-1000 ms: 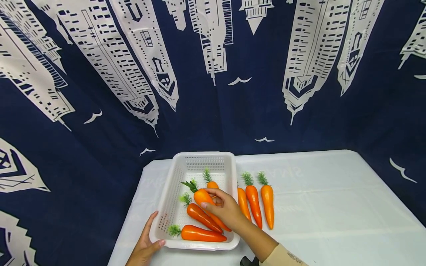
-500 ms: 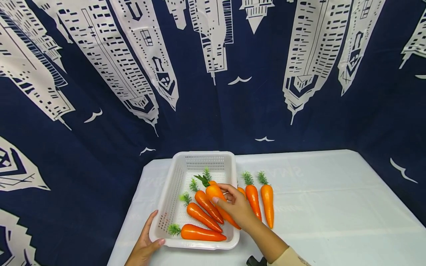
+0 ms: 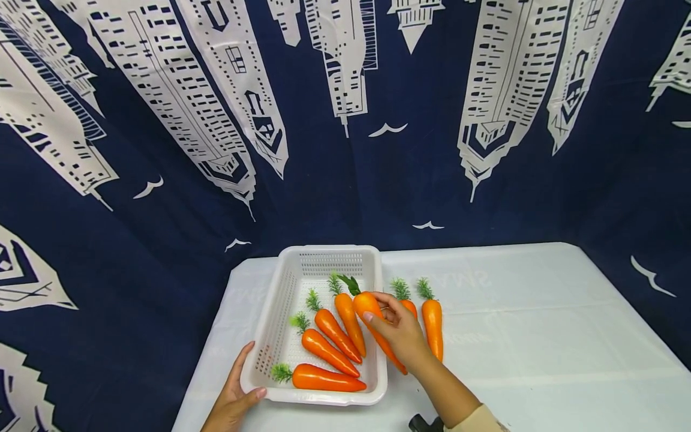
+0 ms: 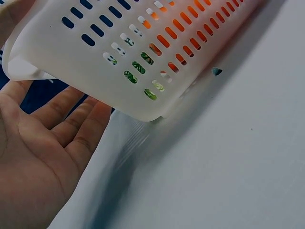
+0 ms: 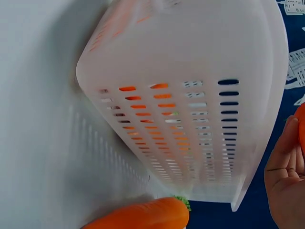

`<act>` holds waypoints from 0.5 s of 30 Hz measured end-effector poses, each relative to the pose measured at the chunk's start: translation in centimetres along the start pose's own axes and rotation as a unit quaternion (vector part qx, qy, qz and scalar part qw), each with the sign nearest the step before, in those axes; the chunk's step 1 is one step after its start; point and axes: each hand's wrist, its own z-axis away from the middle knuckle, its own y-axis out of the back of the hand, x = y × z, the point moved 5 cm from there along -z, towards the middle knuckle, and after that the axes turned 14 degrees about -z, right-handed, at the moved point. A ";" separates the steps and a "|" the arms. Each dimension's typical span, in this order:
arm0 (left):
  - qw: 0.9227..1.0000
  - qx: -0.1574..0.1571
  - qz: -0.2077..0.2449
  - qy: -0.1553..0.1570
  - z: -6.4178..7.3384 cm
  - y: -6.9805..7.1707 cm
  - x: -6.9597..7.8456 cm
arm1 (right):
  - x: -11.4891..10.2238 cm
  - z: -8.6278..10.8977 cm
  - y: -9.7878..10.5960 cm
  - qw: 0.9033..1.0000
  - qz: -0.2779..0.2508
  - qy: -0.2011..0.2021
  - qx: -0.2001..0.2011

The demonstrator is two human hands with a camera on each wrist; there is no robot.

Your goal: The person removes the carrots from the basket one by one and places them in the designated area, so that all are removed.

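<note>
In the head view, my right hand [image 3: 402, 333] pinches an orange carrot [image 3: 365, 303] with a dark green leafy top between thumb and fingers. That carrot slants across the right rim of a white plastic basket [image 3: 324, 397], its tip reaching past the rim. Several carrots with feathery tops lie inside, among them a front carrot [image 3: 326, 378]. Around the basket's near left corner, my left hand [image 3: 232, 393] holds on, thumb at the front rim and fingers along the left side. The left wrist view shows fingers [image 4: 88, 133] beneath the rim.
To the right of the basket, a carrot [image 3: 432, 324] lies on the white-covered table [image 3: 518, 336], beside another carrot [image 3: 409, 307] partly hidden by my right hand. A dark blue curtain [image 3: 345, 198] with white buildings hangs behind. A small dark speck [image 4: 217, 71] sits near the basket.
My right hand has moved right with the carrot, from over the basket's middle to its right rim. Carrots beneath it now show more fully. The left hand and basket have barely moved.
</note>
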 end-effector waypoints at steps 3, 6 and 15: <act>1.000 0.002 0.000 0.004 0.0 0.1 0.0 | 0.2 -0.1 0.6 1.000 -0.003 0.001 0.008; 1.000 0.002 0.005 0.009 0.0 0.1 0.1 | 0.3 -0.2 1.2 1.000 -0.011 0.002 0.011; 1.000 0.003 0.004 0.012 0.0 0.1 -0.1 | 0.4 -0.1 3.1 0.999 -0.030 0.005 0.034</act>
